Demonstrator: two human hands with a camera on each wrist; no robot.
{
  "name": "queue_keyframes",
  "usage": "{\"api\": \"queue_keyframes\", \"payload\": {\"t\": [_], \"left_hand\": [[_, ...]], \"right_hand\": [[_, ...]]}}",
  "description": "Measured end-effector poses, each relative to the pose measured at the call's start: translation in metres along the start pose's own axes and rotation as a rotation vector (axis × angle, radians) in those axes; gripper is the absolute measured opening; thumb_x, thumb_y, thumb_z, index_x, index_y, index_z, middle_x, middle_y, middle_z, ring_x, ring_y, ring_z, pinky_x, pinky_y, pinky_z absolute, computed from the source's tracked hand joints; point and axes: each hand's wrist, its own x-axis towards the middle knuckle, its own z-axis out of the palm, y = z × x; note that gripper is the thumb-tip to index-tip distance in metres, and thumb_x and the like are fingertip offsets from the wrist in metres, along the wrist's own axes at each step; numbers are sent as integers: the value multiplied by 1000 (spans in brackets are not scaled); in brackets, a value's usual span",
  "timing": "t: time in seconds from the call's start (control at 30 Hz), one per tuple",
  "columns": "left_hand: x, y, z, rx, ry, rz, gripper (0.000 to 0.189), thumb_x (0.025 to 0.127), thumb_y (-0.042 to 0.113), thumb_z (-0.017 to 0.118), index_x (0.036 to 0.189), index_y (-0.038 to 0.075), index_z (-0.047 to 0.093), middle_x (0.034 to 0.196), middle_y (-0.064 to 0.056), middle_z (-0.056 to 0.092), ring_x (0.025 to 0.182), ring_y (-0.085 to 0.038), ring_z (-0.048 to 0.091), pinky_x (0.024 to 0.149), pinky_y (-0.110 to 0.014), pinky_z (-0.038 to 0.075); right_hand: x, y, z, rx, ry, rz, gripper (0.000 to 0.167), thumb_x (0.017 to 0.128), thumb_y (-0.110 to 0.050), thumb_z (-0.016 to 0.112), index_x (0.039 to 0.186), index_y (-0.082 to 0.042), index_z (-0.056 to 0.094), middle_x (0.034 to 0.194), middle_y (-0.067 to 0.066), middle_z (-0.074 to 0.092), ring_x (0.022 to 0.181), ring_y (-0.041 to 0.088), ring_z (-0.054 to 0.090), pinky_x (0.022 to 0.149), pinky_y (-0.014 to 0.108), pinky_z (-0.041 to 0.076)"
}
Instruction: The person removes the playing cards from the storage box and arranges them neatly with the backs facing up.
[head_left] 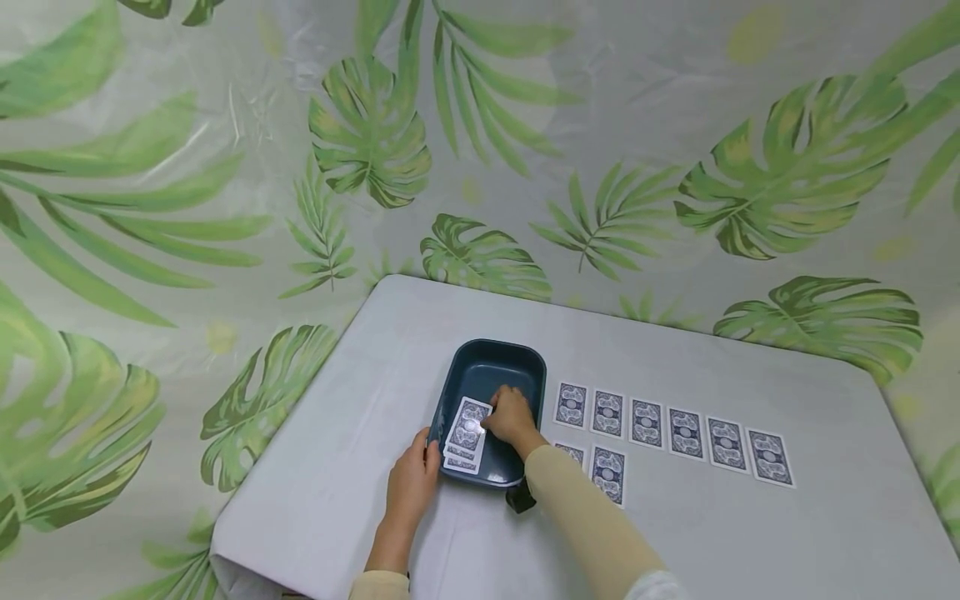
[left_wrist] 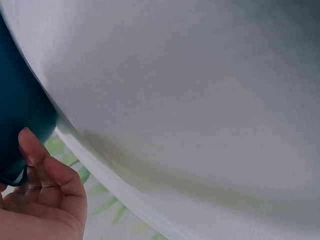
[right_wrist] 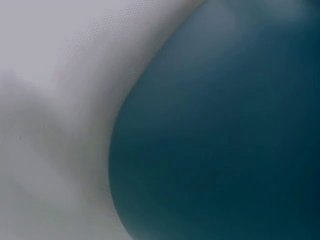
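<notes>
A dark teal tray (head_left: 501, 377) stands on the white-covered table. My left hand (head_left: 411, 479) grips its near left rim; in the left wrist view the curled fingers of the left hand (left_wrist: 47, 192) meet the edge of the tray (left_wrist: 20, 100). Inside the tray, face-down playing cards (head_left: 462, 457) overlap along the left side. At the right edge of the uppermost playing card (head_left: 468, 421), my right hand (head_left: 512, 415) pinches it between thumb and fingers. Only the teal tray wall (right_wrist: 215, 140) and white cloth show in the right wrist view, where the right hand is out of sight.
Right of the tray, several face-down cards (head_left: 686, 432) lie in a slanting row. Nearer, another card (head_left: 608, 475) lies beside one partly covered by the right forearm. A small black object (head_left: 521, 498) shows at the tray's near right corner. Leaf-patterned sheeting (head_left: 487, 250) surrounds the table.
</notes>
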Motion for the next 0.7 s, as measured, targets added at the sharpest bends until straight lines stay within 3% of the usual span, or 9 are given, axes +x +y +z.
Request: {"api": "queue_keyframes", "payload": {"t": [0.13,0.4,0.6,0.7], "left_hand": [[-1,-1,0,-1,3,9,32,99,14,50,127,-2,58,110,-19,68,95,-36,66,78,-52,50],[-1,-2,2,3,23,18,34,98,16,51,127,-1,59,109,-22,68,96,-43,65,78,-55,50],[-1,-1,-1,1,16,18,34,99,16,50,127,-1,58,109,-23,68,96,-43,65,77,-55,49],[-2,0,-1,-2,1,1,35,99,16,50,128,-2,57,111,-23,67,98,-42,65,79,-55,49]], "right_hand": [[-1,0,-1,42,16,-20,16,82,-4,72,83,-3,56,80,8,55,76,25,54,72,39,46],[-5,-8,-11,210,-19,-4,9,89,-3,63,84,-3,56,70,4,59,62,16,59,57,26,43],[-8,-15,-26,338,18,-43,6,91,-1,63,89,1,58,71,8,63,66,30,68,54,24,47],[-13,-12,-37,385,43,-25,5,92,-2,63,92,1,60,72,10,65,72,35,69,56,24,49]]}}
